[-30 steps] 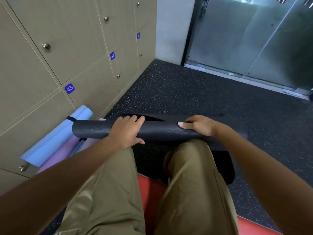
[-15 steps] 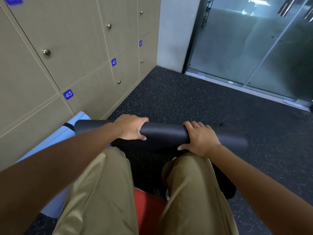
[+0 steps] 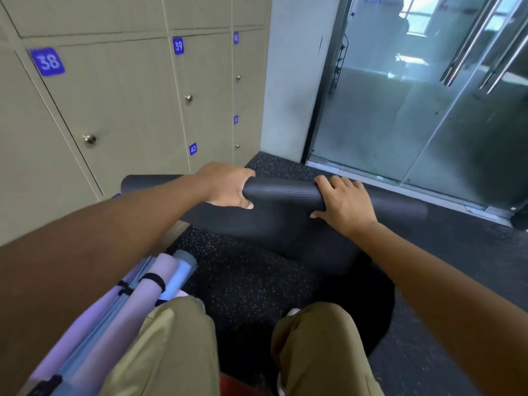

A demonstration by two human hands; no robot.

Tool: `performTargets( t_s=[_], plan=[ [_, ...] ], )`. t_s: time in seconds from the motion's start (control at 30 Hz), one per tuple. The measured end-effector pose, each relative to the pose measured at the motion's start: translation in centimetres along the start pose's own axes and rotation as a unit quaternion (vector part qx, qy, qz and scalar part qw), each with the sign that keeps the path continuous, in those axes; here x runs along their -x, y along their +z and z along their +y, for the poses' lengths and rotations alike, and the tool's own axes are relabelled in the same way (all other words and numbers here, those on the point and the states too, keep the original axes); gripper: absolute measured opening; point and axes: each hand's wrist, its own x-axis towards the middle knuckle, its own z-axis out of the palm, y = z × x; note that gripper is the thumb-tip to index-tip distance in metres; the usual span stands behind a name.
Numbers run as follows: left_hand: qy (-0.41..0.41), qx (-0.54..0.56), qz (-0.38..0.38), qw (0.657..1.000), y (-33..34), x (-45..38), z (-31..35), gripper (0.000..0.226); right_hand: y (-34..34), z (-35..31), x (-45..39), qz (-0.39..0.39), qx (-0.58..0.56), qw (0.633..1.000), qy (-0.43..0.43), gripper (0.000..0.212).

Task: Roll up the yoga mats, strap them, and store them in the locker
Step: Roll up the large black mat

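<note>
We have both hands on the black yoga mat [image 3: 283, 192], which is raised off the floor [image 3: 245, 281] in front of our knees. The left hand [image 3: 228, 185] wraps over the roll, its fingers [image 3: 247, 177] curled round the far side and the thumb underneath; the right hand [image 3: 343, 201] does the same just beside it. We judge this paired grip near the middle keeps the roll from springing open. Below our fingers a loose flap of the mat sags toward the floor, so the rolling looks unfinished and no strap is on it yet. Nearer than the left fingers, by the lockers [image 3: 123, 110], lie the pastel mats [image 3: 148, 284], already rolled and strapped.
</note>
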Motion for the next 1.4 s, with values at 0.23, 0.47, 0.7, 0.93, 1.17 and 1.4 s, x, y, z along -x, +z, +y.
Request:
performTargets(
  t_s=[0.23, 0.47, 0.7, 0.93, 1.17, 1.4],
  plan=[
    [-0.015, -0.03, 0.084, 0.996, -12.0, 1.2, 0.2, 0.05, -12.4, 3.2, -5.0, 0.073, 0.03, 0.997, -0.02, 0.075],
    [-0.021, -0.067, 0.175, 0.982, -20.6, 5.8, 1.4, 0.059, -21.8, 3.7, -5.0, 0.157, 0.059, 0.985, -0.029, 0.074],
    [-0.039, -0.074, 0.177, 0.981, -21.3, 14.3, 4.3, 0.049, -25.7, 1.5, 0.8, 0.204, 0.079, 0.974, -0.067, 0.075],
    [-0.028, -0.018, 0.125, 0.992, -12.1, 24.6, 7.9, 0.052, -21.8, -3.8, 13.6, 0.192, 0.047, 0.974, -0.107, 0.072],
    [0.041, -0.051, 0.158, 0.985, -2.8, 32.1, 11.2, 0.046, -17.0, -7.9, 25.6, 0.14, 0.02, 0.984, -0.105, 0.042],
    [0.043, 0.012, 0.067, 0.997, 5.1, 36.4, 12.9, 0.045, -13.4, -10.5, 33.2, 0.056, -0.006, 0.992, -0.109, 0.064]
  ],
)
